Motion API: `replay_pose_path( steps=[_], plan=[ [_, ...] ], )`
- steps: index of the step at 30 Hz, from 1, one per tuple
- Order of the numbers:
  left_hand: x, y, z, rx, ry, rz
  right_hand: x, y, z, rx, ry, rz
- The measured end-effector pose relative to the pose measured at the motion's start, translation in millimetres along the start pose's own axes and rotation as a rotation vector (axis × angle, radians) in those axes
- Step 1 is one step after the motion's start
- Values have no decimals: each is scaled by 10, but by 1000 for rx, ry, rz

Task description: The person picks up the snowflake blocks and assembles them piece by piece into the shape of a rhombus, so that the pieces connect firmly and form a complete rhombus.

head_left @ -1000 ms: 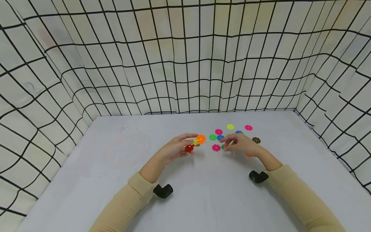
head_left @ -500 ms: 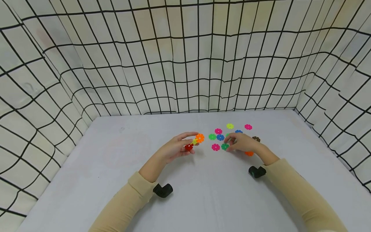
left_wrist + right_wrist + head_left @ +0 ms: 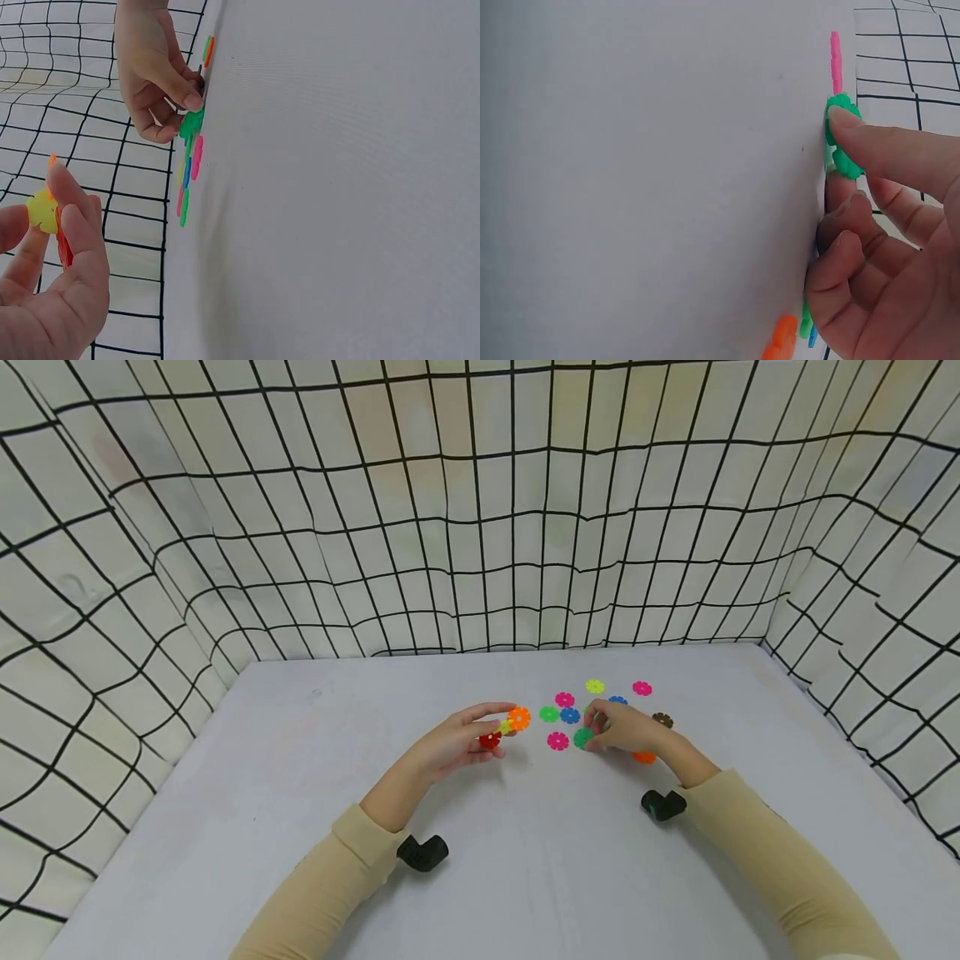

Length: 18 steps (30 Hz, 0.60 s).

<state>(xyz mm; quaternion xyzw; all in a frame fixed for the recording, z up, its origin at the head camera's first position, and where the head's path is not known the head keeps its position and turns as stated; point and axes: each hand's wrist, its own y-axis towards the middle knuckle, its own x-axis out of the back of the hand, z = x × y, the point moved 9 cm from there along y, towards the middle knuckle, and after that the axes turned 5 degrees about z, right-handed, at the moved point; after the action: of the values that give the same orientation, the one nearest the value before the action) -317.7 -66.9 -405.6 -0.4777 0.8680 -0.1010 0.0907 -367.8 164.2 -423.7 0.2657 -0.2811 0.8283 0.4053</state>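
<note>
My left hand (image 3: 453, 745) holds a joined cluster of notched, flower-shaped plastic discs above the table. An orange disc (image 3: 519, 718) faces outward at the fingertips, a yellow disc (image 3: 43, 212) sits in the middle, and a red disc (image 3: 490, 741) lies nearer the palm. To the right, my right hand (image 3: 630, 728) pinches a dark green disc (image 3: 847, 161) at the near side of the loose pieces. Its thumb presses on the disc's face, and the disc stands tilted in the left wrist view. The other right fingers curl down close to the tabletop.
Loose discs lie around my right hand: pink (image 3: 558, 741), light green (image 3: 550, 714), blue (image 3: 570, 716), yellow (image 3: 595, 686), brown (image 3: 663, 720) and orange (image 3: 644, 758), among others. A black-gridded white wall (image 3: 495, 527) encloses the white table (image 3: 525, 860) at the back and sides.
My right hand has drawn slightly right from over the pieces and now grips the dark green disc, which was partly covered before. The left hand and its cluster stay almost still.
</note>
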Motion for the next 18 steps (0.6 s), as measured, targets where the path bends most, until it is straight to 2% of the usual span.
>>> replay_pose_path(
  steps=[6,10,18],
  plan=[
    [8,-11,15,6,-8,-6,-15,-26,22,32,-9,-7],
    [-1,-4,5,3,1,2,33,-68,45,51,-15,-54],
    [8,-20,-4,4,41,-1,140,-207,280,129,122,-181]
  ],
)
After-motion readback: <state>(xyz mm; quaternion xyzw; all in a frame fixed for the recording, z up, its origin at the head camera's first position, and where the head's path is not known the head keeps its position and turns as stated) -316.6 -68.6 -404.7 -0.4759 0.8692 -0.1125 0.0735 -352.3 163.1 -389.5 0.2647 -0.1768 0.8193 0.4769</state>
